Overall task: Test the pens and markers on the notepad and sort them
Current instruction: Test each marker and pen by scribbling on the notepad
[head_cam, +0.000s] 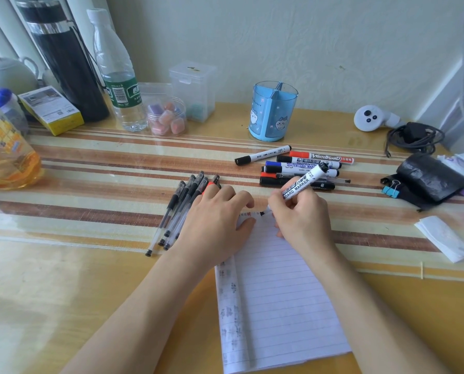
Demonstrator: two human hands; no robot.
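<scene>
A lined notepad lies in front of me on the table. My right hand grips a white whiteboard marker, tip down on the notepad's top edge beside small ink marks. My left hand rests flat on the notepad's upper left corner, fingers spread, with a red cap showing at its fingertips. Several gel pens lie in a bundle just left of that hand. A pile of whiteboard markers lies behind my right hand. A blue divided pen holder stands behind them.
A striped runner covers the table's middle. Bottles, a black flask, a yellow box and clear containers stand at the back left. A white controller, a cable, a black pouch, binder clips and folded tissue lie at the right.
</scene>
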